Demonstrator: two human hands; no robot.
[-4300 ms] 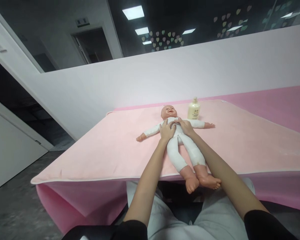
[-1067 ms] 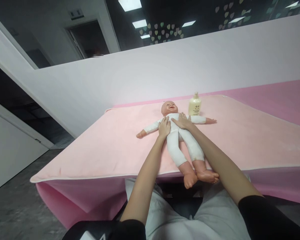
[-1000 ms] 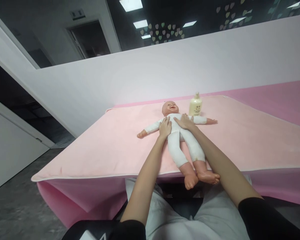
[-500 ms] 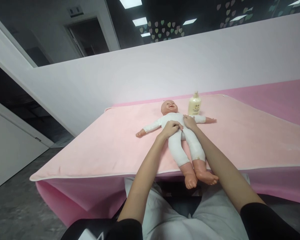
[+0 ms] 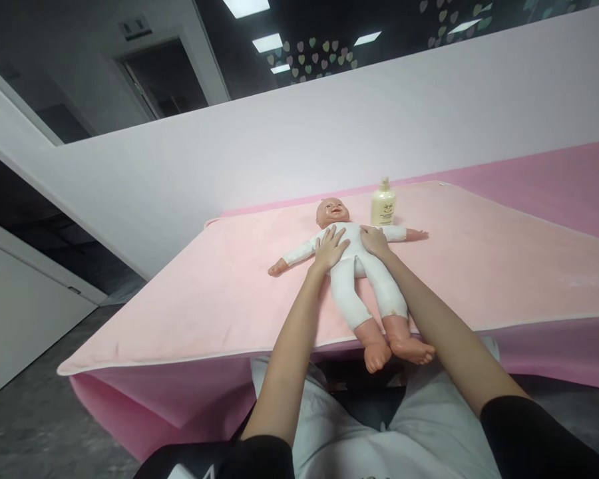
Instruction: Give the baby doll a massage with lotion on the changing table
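A left hand (image 5: 330,249) lies palm down, fingers spread and grasping nothing, on the torso of a white-suited baby doll (image 5: 353,241) face up at center frame on a pink-covered worktop (image 5: 219,286). The right hand (image 5: 375,241) rests on the doll's other side, fingers curled; any grip cannot be told. Behind it, a pale yellow bottle (image 5: 383,207) stands upright, contents unclear.

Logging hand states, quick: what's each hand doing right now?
Left hand: open, palm down on the doll's torso.
Right hand: on the torso, fingers partly curled.
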